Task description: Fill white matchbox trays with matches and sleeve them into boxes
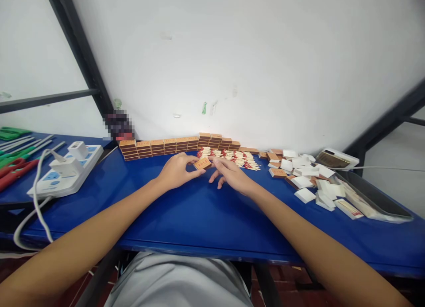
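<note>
Between thumb and fingers my left hand (179,170) grips an orange-brown matchbox (202,163), held a little above the blue table. Close on its right side is my right hand (230,174), fingers apart and curved, with the index fingertip at or near the box's end; whether it touches I cannot tell. Just behind both hands lies a pile of loose red-tipped matches (244,159). Along the wall runs a row of stacked matchboxes (164,146). To the right sits a heap of white inner trays (302,172) mixed with matchbox sleeves (278,172).
A white power strip (69,178) with plugs and a looping cable lies at the left, beside red-handled scissors (20,165) and green-handled tools. At the right are a phone (337,158), a dark flat device (372,194) and a tray of matches (348,208). Black metal posts flank the table (199,218).
</note>
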Available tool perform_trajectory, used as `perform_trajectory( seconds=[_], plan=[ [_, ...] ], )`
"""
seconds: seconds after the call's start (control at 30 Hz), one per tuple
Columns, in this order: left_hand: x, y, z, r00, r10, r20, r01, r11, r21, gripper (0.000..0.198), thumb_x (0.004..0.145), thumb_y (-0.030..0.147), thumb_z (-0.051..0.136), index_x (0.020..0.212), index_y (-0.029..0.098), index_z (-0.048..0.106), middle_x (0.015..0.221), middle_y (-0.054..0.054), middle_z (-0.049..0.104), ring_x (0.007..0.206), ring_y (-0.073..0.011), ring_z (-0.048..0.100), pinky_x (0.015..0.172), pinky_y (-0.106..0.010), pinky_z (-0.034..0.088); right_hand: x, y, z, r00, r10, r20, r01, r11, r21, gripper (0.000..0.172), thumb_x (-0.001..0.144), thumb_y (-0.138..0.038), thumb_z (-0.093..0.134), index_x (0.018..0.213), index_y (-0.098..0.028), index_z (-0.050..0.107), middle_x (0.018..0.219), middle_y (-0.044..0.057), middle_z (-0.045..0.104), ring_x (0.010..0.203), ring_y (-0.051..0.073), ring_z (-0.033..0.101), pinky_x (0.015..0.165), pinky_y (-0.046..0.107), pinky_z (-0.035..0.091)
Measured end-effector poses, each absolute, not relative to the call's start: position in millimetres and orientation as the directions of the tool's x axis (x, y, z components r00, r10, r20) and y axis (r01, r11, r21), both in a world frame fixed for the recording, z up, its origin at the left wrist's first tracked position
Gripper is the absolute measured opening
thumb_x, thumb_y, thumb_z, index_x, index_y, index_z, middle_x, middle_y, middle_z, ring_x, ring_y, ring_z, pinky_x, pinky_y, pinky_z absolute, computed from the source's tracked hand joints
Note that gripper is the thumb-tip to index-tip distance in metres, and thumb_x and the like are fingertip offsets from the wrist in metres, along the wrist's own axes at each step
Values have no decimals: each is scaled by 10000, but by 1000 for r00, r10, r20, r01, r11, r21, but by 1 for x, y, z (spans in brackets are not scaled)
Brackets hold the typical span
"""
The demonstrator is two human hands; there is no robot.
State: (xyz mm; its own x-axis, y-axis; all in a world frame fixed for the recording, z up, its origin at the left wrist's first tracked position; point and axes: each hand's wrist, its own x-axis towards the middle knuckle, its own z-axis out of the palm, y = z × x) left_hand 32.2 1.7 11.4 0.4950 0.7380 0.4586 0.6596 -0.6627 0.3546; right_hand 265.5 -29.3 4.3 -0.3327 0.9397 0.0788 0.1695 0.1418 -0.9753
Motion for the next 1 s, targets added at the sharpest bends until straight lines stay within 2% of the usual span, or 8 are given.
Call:
perform_trajectory(
  seconds=[0.2, 0.37, 0.5, 0.63, 0.7, 0.77, 0.9, 1.0],
  plan=[
    [32, 3, 8, 520, 713, 471, 586, -698, 411, 534, 792, 638, 859, 1164, 260, 794, 948, -38, 789, 875, -233, 688, 752, -327, 494, 269, -27, 2, -328, 940, 91, 218, 169, -961, 468, 1075, -401, 557, 1479, -171, 602, 1117, 136, 746, 764, 167, 743, 487, 218, 585],
    [32, 4, 6, 523, 718, 459, 579, -695, 428, 629, 689, 630, 932, 1141, 222, 772, 840, -11, 746, 796, -206, 674, 726, -309, 486, 266, -29, -2, -442, 889, 118, 208, 230, -951, 563, 1071, -587, 503, 1382, -152, 680, 918, 104, 757, 727, 173, 732, 480, 219, 578],
    [32, 4, 4, 520, 711, 473, 596, -699, 395, 607, 739, 636, 898, 1168, 227, 765, 855, -23, 755, 809, -214, 685, 745, -318, 503, 265, -30, 0, -434, 892, 124, 223, 239, -945, 556, 1068, -606, 497, 1334, -162, 700, 943, 107, 752, 739, 174, 738, 483, 215, 576],
    [31, 5, 9, 548, 708, 446, 620, -701, 353, 572, 855, 584, 807, 1299, 235, 717, 980, -57, 810, 922, -254, 742, 819, -351, 542, 265, -32, 3, -392, 911, 124, 238, 231, -943, 528, 1074, -555, 516, 1447, -196, 623, 1078, 117, 750, 738, 167, 738, 480, 229, 583],
    [26, 6, 22, 579, 712, 397, 632, -700, 333, 506, 869, 539, 793, 1263, 228, 731, 1065, -71, 820, 976, -273, 760, 836, -358, 555, 266, -32, 3, -358, 924, 133, 245, 230, -942, 542, 1078, -532, 513, 1503, -201, 567, 1180, 138, 737, 733, 164, 734, 467, 237, 579],
    [15, 9, 44, 583, 704, 407, 641, -706, 301, 383, 880, 512, 778, 1133, 224, 773, 1104, -75, 817, 1009, -277, 759, 869, -361, 560, 267, -33, 4, -330, 933, 144, 256, 235, -938, 537, 1084, -503, 502, 1526, -201, 530, 1244, 151, 719, 732, 154, 725, 459, 230, 567],
    [-27, 19, 98, 472, 771, 426, 744, -608, 276, 405, 841, 550, 797, 1082, 225, 791, 1068, -52, 814, 937, -257, 743, 850, -347, 554, 271, -33, 6, -310, 933, 184, 304, 281, -910, 498, 1089, -458, 488, 1506, -188, 522, 1259, 147, 707, 748, 141, 702, 474, 216, 560],
    [-66, 31, 128, 331, 838, 433, 868, -450, 209, 472, 798, 604, 815, 1096, 238, 801, 1091, -26, 798, 883, -227, 701, 849, -342, 543, 272, -34, 8, -309, 926, 217, 348, 322, -881, 462, 1083, -468, 491, 1444, -188, 565, 1237, 139, 714, 755, 147, 695, 481, 223, 561]
  ],
)
